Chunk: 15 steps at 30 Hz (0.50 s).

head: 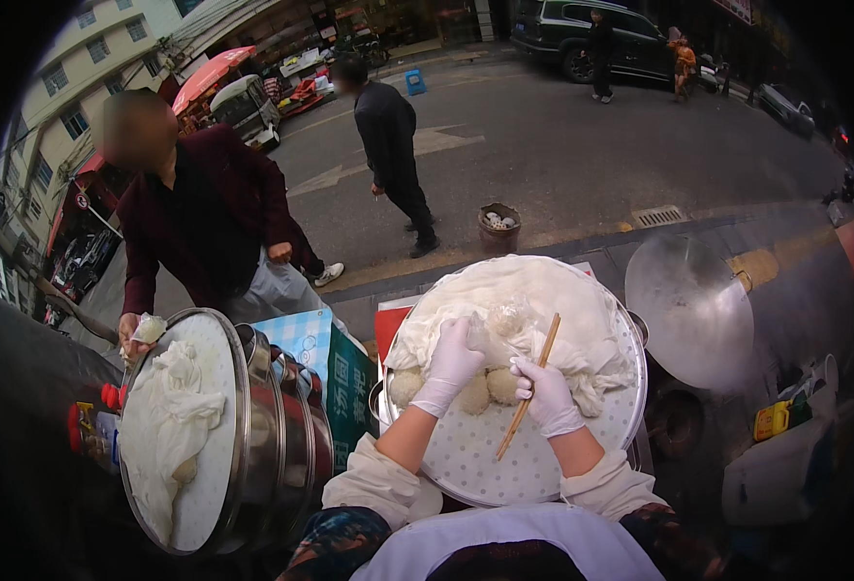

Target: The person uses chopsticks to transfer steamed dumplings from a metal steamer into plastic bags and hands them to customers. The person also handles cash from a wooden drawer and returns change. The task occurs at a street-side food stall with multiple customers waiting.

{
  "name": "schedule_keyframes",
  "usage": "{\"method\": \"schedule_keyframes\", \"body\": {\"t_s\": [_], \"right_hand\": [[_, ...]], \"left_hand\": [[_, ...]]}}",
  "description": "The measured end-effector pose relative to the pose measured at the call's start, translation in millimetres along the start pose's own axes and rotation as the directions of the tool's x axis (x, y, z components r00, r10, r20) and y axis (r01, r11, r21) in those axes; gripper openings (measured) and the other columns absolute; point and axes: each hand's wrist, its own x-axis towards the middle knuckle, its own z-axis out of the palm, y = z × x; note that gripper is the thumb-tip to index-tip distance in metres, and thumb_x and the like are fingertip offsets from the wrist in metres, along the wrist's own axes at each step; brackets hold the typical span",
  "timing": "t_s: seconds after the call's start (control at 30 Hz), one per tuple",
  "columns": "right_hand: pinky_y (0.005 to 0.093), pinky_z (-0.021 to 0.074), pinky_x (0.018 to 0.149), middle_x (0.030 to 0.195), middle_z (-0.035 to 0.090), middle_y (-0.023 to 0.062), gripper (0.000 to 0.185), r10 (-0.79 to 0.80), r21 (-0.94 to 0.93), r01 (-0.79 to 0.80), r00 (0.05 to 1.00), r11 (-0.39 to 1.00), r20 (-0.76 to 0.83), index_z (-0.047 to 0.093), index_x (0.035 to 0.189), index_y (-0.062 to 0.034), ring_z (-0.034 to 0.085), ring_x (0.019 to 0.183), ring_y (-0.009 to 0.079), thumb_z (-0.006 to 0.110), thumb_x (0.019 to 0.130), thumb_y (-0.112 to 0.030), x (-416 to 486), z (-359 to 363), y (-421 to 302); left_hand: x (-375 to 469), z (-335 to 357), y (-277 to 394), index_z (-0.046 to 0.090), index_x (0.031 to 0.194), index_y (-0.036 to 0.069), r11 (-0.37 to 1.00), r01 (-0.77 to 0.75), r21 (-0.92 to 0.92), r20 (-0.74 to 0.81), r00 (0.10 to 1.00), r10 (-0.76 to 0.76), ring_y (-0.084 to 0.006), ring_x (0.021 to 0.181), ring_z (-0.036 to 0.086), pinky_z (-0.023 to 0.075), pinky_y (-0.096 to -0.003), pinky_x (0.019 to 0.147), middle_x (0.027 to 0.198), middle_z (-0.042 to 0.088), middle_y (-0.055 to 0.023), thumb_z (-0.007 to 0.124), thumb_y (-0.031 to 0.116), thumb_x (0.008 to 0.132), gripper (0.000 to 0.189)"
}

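My gloved left hand [452, 359] is closed at the edge of a thin clear plastic bag [498, 352]. In my gloved right hand [547, 396] I grip a pair of wooden chopsticks [527, 403], slanting over the steamer tray; its fingertips also meet the bag. Pale rice balls [474, 396] sit partly under a white cloth [543, 279] on the round perforated steamer tray [485, 468]. Just beyond my hands, a plastic-wrapped ball [508, 319] rests on the cloth. How much the bag between my hands contains is hard to make out.
To the left stands a stacked metal steamer [260, 436] with a cloth-draped top. Beside it, a person in a maroon jacket [201, 189] holds a bagged pale food item [149, 329]. A large round metal lid [688, 312] is at right; a bucket [499, 229] stands by the kerb.
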Motion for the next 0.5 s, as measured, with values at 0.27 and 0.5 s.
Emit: {"method": "schedule_keyframes", "body": {"t_s": [0.27,0.5], "right_hand": [[0.0236,0.0425,0.057,0.085,0.061,0.0066,0.04,-0.257,-0.042,0.257,0.966,0.966,0.011,0.063,0.09,-0.0023,0.051,0.063,0.0095,0.045,0.1,-0.036,-43.5,-3.6,-12.4],[0.0226,0.0444,0.056,0.084,0.062,0.0058,0.04,-0.18,-0.581,0.384,0.908,0.718,0.378,0.066,0.1,0.004,0.054,0.065,0.0093,0.049,0.099,-0.033,-115.2,23.2,37.3]], "left_hand": [[0.8,5.9,14.8,0.053,0.129,0.01,0.949,-0.033,0.313,0.072,0.997,0.011,-0.0431,0.116,0.05,0.0436,-0.0455,0.096,0.135,0.043,-0.0265,0.063,0.008,0.074,0.056],[-149.3,-83.7,5.0,0.065,0.087,0.001,0.949,-0.044,-0.314,-0.441,0.892,-0.104,-0.0097,0.068,0.054,0.0439,-0.0206,0.064,0.079,0.061,-0.0037,0.056,0.008,0.092,0.013]]}}
